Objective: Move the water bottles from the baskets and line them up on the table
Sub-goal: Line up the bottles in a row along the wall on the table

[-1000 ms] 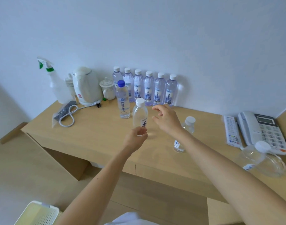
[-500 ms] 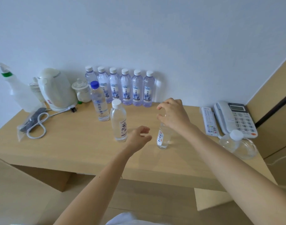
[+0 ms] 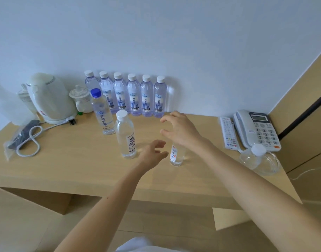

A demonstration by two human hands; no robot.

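Several clear water bottles (image 3: 132, 96) with white caps stand in a row against the wall on the wooden table (image 3: 68, 160). In front of them stand a blue-capped bottle (image 3: 102, 115) and a white-capped bottle (image 3: 125, 137). A smaller bottle (image 3: 176, 155) stands upright further right, its top hidden under my right hand (image 3: 181, 132), which hovers over it with fingers spread. My left hand (image 3: 153, 153) floats between the white-capped and the small bottle, fingers relaxed, holding nothing. Another white-capped bottle (image 3: 254, 156) lies in a glass dish at the right.
A white kettle (image 3: 50, 99), a lidded jar (image 3: 81, 99), a spray bottle (image 3: 3, 106) and a bagged cable (image 3: 26, 139) fill the table's left end. A remote (image 3: 228, 133), a telephone (image 3: 258, 130) and the glass dish (image 3: 268, 168) sit at the right, by a wooden panel.
My right hand went from the white-capped bottle to the small bottle's top and now spreads its fingers above it. The left hand stayed low between the two bottles.
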